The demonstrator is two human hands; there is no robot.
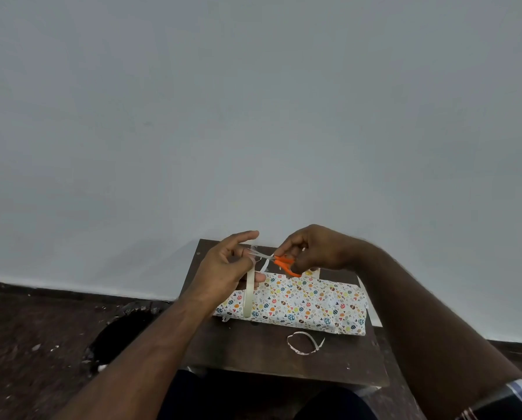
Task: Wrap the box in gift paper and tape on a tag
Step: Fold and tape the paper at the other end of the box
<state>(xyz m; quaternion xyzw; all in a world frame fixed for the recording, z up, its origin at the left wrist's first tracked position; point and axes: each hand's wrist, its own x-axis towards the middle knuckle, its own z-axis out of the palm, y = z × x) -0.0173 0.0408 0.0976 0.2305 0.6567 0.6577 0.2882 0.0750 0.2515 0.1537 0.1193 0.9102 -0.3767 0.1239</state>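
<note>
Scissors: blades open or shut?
Open. The scissors in the right hand show two blades spread apart at the tips, by the left hand.

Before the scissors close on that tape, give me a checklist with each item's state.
1. Orange-handled scissors gripped in right hand: ok.
2. Tape roll held by left hand: ok.
3. Tape strip stretched clear of the roll: cannot tell, it is transparent and barely visible.
4. Blade tips clear of the left hand's fingers: cannot tell, they sit very close.
5. Wrapped box lying flat on the wooden table: ok.
6. Tag ready to attach: cannot tell; only a loose paper strip lies in front of the box.
</note>
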